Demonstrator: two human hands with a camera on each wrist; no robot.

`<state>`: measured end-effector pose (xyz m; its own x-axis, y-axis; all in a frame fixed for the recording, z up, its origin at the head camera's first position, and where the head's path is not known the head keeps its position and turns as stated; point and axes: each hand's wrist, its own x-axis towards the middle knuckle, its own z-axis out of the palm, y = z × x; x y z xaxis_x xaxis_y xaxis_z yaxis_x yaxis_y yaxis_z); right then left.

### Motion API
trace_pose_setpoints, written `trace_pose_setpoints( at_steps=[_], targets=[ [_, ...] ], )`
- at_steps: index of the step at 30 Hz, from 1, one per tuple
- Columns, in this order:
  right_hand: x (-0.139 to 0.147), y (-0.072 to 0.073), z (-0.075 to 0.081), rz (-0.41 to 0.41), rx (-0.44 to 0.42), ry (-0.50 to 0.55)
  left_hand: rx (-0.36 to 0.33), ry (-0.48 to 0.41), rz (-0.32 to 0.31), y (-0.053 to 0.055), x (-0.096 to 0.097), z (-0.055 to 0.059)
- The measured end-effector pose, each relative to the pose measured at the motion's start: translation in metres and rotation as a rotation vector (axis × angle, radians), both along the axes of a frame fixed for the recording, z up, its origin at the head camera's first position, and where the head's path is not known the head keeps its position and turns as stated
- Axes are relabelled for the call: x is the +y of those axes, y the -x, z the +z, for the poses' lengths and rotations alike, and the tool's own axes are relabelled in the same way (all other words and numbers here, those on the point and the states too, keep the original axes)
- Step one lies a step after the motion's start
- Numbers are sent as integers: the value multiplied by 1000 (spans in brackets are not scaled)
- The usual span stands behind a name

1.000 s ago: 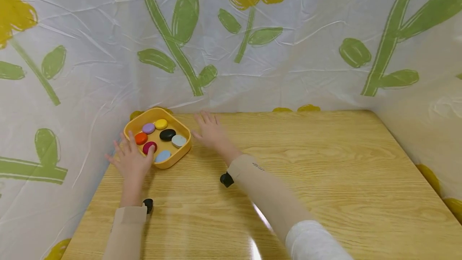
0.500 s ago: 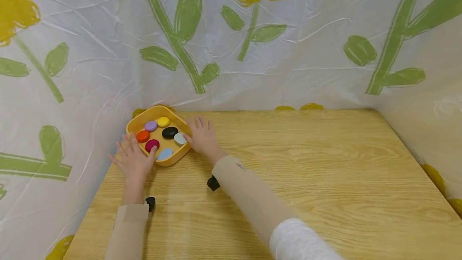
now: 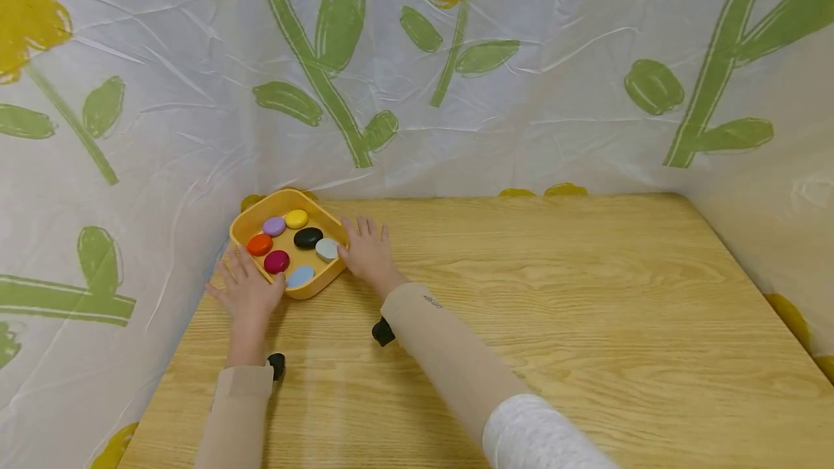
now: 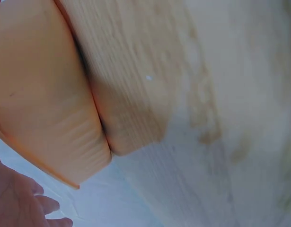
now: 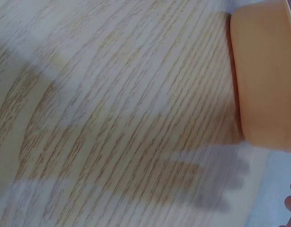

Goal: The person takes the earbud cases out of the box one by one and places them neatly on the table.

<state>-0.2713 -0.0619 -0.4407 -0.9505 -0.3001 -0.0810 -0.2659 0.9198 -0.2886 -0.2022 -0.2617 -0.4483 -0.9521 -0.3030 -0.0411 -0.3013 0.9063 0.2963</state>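
Loosely spread, left hand (image 3: 251, 294) and right hand (image 3: 368, 255) apparently just touch the tray's rim (image 3: 321, 284).

Wood-grain table (image 3: 554, 324); orange tray (image 3: 319, 286) sitting directly on it, far left.

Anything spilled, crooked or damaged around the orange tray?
Only the angle: the orange tray sits turned askew to the table's far edge, between the left hand and right hand. No spill; seven coloured pieces lie inside. No visible damage.
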Motion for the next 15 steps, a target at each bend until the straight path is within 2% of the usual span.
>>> trace_pose_setpoints(
  at_steps=[5, 9, 15],
  targets=[
    [0, 0, 0, -3, -41, 6, -50, 0, -2, 0, 1, 1],
    [2, 2, -2, 14, -68, -19, -90, 10, -25, 0, 3, 0],
    [10, 1, -4, 47, -85, -26, -107, 1, -72, -3, 7, -2]
  ],
)
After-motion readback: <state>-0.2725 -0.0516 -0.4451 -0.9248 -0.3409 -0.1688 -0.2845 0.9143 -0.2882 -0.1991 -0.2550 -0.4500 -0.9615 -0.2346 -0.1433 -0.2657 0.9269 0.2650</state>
